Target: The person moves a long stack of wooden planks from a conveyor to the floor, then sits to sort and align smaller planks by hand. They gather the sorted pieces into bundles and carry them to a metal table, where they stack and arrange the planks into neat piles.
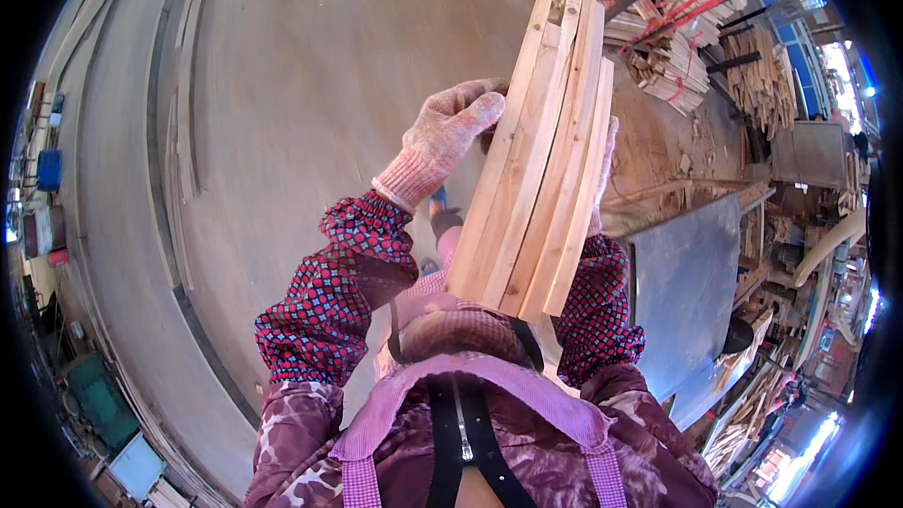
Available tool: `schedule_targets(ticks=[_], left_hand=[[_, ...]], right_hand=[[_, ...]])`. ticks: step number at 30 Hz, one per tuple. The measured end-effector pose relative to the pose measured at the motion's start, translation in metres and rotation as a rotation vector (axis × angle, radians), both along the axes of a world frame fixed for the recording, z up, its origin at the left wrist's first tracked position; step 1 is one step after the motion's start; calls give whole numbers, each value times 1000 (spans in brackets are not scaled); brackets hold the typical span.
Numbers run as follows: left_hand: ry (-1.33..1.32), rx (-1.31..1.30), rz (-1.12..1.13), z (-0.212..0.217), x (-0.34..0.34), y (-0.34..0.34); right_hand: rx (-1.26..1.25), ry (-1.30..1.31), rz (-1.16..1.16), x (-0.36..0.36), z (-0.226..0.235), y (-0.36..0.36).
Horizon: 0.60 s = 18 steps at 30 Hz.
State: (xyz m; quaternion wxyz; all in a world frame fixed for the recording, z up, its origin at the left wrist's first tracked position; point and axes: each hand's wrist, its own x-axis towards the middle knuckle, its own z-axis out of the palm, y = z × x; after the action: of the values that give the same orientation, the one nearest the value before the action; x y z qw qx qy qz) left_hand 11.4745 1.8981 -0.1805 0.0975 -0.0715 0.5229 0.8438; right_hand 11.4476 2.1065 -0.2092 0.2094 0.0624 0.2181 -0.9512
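Observation:
A bundle of several pale wooden strips (541, 160) is held up in front of my chest, long ways from near to far. My left hand (451, 127), in a pinkish knit work glove, grips the bundle's left side with the thumb at its edge and the fingers going underneath. On the opposite side my right hand (608, 160) is mostly hidden behind the strips; only a sliver of its glove shows along the right edge. The strips lie side by side, with their ends uneven.
Stacks of wooden strips, some tied with red bands (677, 28), stand at the far right. A grey sheet-topped table (687, 282) is close on my right. Long boards (188, 85) lie along the concrete floor (310, 66) to the left.

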Motion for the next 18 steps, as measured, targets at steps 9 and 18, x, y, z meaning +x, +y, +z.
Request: schedule_targets(ticks=[9, 18], left_hand=[[-54, 4, 203, -13, -153, -149], [29, -278, 311, 22, -307, -296]], right_hand=[[-168, 7, 181, -180, -2, -179], [35, 0, 306, -359, 9, -353]])
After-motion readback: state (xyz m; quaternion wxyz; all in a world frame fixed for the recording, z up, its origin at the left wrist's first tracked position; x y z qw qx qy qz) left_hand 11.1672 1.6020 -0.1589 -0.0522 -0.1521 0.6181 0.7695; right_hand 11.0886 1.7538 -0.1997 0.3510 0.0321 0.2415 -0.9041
